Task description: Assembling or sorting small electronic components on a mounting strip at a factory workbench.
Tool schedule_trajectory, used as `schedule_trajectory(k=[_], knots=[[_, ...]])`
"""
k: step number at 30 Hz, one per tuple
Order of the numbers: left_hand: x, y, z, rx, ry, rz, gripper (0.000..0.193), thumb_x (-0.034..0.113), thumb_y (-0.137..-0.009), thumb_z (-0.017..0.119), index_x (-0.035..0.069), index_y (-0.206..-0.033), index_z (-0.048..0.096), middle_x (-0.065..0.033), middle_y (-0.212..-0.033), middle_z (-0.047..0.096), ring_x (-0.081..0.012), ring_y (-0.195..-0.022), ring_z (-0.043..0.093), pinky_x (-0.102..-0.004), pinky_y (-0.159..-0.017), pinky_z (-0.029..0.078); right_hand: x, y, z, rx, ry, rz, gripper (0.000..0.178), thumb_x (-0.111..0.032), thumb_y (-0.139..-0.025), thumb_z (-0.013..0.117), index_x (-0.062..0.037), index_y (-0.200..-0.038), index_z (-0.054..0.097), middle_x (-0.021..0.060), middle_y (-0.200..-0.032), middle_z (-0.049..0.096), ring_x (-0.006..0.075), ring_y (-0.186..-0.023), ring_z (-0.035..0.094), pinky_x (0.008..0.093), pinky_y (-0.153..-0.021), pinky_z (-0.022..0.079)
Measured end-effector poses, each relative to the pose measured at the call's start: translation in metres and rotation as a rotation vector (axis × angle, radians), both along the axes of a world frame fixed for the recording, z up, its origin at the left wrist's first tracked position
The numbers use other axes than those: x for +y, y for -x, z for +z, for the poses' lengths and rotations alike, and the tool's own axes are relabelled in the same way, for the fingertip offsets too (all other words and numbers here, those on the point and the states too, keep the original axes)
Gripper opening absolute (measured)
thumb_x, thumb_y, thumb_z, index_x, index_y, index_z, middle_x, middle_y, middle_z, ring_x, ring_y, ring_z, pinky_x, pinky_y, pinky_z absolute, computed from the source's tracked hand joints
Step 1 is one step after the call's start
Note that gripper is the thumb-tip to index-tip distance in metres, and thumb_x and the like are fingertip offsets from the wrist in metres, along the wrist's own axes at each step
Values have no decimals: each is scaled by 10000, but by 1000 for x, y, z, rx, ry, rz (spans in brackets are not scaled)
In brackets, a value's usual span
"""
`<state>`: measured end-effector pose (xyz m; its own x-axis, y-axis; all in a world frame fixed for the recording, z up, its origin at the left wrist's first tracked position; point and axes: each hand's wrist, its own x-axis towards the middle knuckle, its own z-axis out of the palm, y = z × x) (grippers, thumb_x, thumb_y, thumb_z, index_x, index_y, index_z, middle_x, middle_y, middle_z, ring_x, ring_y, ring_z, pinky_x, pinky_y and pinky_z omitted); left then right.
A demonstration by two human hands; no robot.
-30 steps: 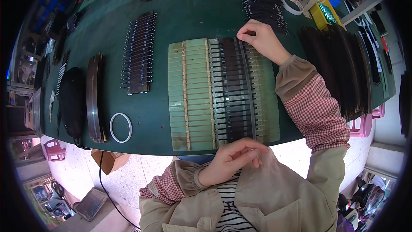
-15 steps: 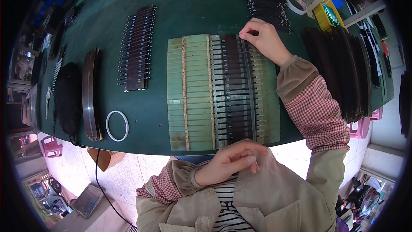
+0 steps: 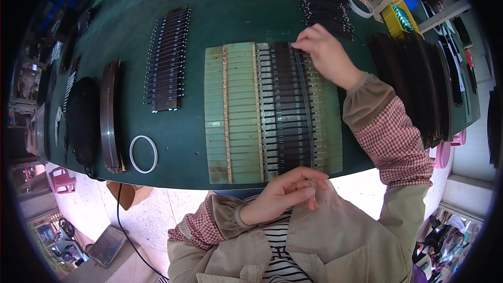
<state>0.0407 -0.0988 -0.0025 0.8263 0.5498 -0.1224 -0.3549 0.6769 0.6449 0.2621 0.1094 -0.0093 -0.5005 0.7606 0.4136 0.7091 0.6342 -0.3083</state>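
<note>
The right hand (image 3: 327, 55) has just rolled over at the far end of the grey strip (image 3: 305, 105): half a second ago a gap showed between thumb and forefinger, and now the knuckles cover it, with the wrist a little farther right. This looks like a small adjustment at that end, leaving the work in the same place. The right grip is narrow, fingertips together; whether the strip's end is between them, I cannot tell. The strip lies lengthwise over the dark pieces (image 3: 285, 110) set across the slotted green board (image 3: 241, 105) on the tabletop (image 3: 209, 15). The left hand (image 3: 275, 199) is curled just beyond the board's near edge; its grip seems loose, but what it holds is unclear. Against the earlier frame, board and pieces have stayed put, and the left fingers have shifted only slightly.
</note>
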Motion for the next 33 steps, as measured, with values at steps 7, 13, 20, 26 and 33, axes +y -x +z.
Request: schedule_trajectory(k=[7, 13, 20, 26, 33], knots=[[0, -3, 2, -33, -72, 16, 302, 43, -975, 452, -23, -1269, 434, -122, -1214, 542, -143, -883, 583, -292, -811, 483, -17, 4, 10, -378, -209, 45, 369, 63, -691, 570, 35, -1053, 639, 87, -1025, 568, 251, -999, 509, 328, -828, 447], [2, -2, 5, -17, -63, -8, 305, 46, -972, 460, -31, -1267, 445, -114, -1217, 540, -145, -889, 583, -291, -812, 481, -33, 12, 17, -397, -99, 44, 430, 53, -661, 573, 70, -1090, 610, 108, -1057, 566, 262, -1028, 501, 332, -859, 440], [4, -1, 5, -20, -24, -32, 315, 57, -967, 473, -34, -1268, 451, -113, -1235, 535, -147, -881, 585, -294, -810, 483, -30, 0, 15, -178, -25, 16, 423, 68, -665, 564, 60, -1084, 619, 112, -1077, 564, 274, -1042, 504, 344, -891, 433], [5, 0, 7, -29, 6, -20, 331, 52, -962, 475, -29, -1282, 444, -123, -1259, 525, -148, -870, 584, -299, -808, 484, -50, 14, 8, -363, -175, -19, 412, 89, -676, 544, 30, -1072, 641, 108, -1085, 561, 280, -1056, 506, 353, -915, 420], [4, 2, 11, 15, 1, -51, 363, 41, -960, 471, -28, -1313, 421, -144, -1307, 491, -147, -884, 581, -307, -818, 484, -48, 5, 9, -174, -78, 45, 328, 68, -698, 563, 21, -1006, 667, 68, -1041, 560, 261, -1027, 501, 363, -905, 401]])
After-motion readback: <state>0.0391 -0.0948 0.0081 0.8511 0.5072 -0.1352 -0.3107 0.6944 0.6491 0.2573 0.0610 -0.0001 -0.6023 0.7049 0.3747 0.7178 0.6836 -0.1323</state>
